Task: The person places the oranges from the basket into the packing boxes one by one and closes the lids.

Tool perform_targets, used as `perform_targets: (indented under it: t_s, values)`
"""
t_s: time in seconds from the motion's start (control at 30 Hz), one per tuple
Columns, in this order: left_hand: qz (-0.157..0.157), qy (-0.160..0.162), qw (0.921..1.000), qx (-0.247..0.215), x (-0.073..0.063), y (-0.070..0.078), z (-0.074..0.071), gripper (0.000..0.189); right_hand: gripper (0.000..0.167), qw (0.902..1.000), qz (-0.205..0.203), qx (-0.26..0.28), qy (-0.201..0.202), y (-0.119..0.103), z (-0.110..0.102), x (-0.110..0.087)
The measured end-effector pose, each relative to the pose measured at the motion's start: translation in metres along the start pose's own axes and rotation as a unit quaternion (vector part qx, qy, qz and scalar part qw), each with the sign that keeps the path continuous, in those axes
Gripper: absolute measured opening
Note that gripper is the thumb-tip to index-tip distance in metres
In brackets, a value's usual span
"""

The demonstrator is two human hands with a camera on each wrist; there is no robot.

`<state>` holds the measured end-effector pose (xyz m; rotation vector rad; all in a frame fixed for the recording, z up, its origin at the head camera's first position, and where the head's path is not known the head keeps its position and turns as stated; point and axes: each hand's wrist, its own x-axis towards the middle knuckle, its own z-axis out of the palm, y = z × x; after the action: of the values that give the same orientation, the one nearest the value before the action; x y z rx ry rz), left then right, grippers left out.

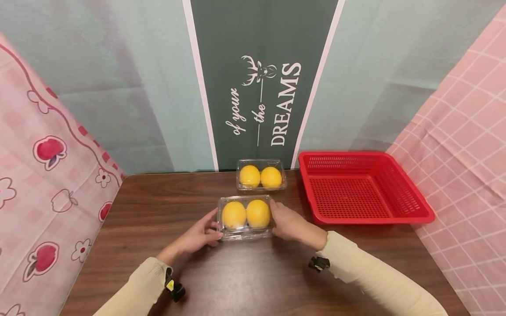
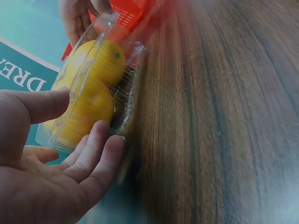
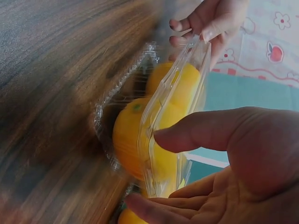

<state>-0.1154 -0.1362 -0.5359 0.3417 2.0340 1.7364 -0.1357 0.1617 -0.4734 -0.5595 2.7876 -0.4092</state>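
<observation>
A clear plastic clamshell box (image 1: 245, 235) with two yellow-orange oranges (image 1: 258, 213) inside is between both hands, near the middle of the table. My left hand (image 1: 197, 232) grips its left end, the thumb (image 2: 51, 105) at the lid's rim and the fingers (image 2: 100, 149) curled by the lower side. At the right end my right hand (image 1: 290, 221) holds it, thumb (image 3: 187, 133) against the rim and fingers (image 3: 168, 207) along the end. A second clear box (image 1: 261, 188) with two oranges (image 1: 271, 177) stands just behind.
To the right, a red plastic basket (image 1: 373, 219) with a perforated bottom stands on the brown wooden table (image 1: 166, 206). Printed curtains (image 1: 150, 109) hang behind the table and on both sides. Each wrist wears a small black camera strap (image 1: 318, 263).
</observation>
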Motion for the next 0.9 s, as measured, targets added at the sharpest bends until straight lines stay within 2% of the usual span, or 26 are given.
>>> perform_targets:
  t_s: [0.33, 0.6, 0.73, 0.9]
  values:
    - [-0.003, -0.005, 0.9999, -0.012, 0.014, 0.000, 0.002, 0.086, 0.074, 1.0000, 0.002, 0.004, -0.003, 0.011, 0.000, 0.000]
    - [-0.017, -0.006, 0.9995, -0.026, 0.023, 0.002, 0.006, 0.086, 0.070, 0.9998, 0.019, -0.004, -0.010, 0.013, -0.004, -0.002]
    - [-0.009, -0.013, 0.9994, -0.031, 0.027, 0.002, 0.008, 0.086, 0.068, 0.9998, 0.018, -0.006, -0.007, 0.015, -0.005, -0.004]
    - [0.002, -0.022, 0.9991, -0.035, 0.035, 0.001, 0.013, 0.086, 0.068, 0.9987, 0.046, -0.009, -0.018, 0.018, -0.008, -0.006]
